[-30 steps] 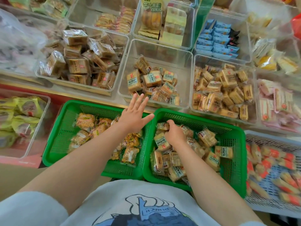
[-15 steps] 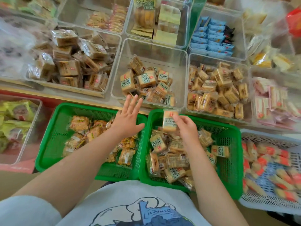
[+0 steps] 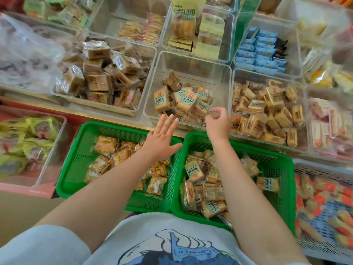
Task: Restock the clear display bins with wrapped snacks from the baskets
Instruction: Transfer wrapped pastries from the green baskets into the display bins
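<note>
1. The teal-labelled wrapped biscuit packs point(image 3: 184, 101) carry Chinese print too small to read; they lie heaped in the clear display bin point(image 3: 193, 60) just beyond both hands.
2. More of the same packs fill the green basket point(image 3: 282, 180) under the right forearm.
3. A tall yellow packet point(image 3: 183, 20) farther off bears large Chinese characters, blurred.
4. The left hand point(image 3: 161, 139) is flat, fingers spread and straight, holding nothing, over the left green basket point(image 3: 76, 150) of orange-printed snack packs point(image 3: 106, 144).
5. The right hand point(image 3: 217, 122) is raised at the bin's near edge, fingers loosely curled; it seems to hold nothing.
</note>
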A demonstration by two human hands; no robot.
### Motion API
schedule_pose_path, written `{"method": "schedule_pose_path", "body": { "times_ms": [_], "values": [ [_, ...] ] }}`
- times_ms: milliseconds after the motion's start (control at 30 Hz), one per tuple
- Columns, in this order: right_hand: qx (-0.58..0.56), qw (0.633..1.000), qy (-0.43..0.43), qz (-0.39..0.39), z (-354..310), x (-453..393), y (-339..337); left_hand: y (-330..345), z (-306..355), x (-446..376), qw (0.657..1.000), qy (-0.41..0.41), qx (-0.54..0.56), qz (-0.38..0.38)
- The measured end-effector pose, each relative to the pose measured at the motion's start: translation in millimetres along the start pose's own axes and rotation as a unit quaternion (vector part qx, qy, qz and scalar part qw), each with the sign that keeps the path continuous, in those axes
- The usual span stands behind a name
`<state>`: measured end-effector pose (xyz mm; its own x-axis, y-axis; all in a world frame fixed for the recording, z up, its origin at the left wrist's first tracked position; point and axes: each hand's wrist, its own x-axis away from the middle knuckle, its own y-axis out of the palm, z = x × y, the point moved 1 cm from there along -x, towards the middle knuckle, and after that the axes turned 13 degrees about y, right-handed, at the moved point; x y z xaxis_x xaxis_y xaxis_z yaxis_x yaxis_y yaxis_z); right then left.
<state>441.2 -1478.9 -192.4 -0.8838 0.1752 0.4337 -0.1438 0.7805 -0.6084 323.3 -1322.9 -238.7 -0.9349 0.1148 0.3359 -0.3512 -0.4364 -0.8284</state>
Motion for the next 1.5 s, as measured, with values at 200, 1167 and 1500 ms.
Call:
{"method": "schedule_pose_path", "body": {
  "times_ms": [200,1167,1500],
  "values": [
    [0.213,0.969,-0.001,-0.128,80,39,-2,9,0,-1,0.999,0.002,-0.033,0.025],
    [-0.146,0.953,0.051,-0.262,-59,-5,18,5,-3,-1,1.000,-0.002,-0.015,0.025],
    [-0.089,0.978,0.074,-0.171,4,14,-16,9,1,-2,0.999,0.003,-0.018,0.033]
  ]
}}
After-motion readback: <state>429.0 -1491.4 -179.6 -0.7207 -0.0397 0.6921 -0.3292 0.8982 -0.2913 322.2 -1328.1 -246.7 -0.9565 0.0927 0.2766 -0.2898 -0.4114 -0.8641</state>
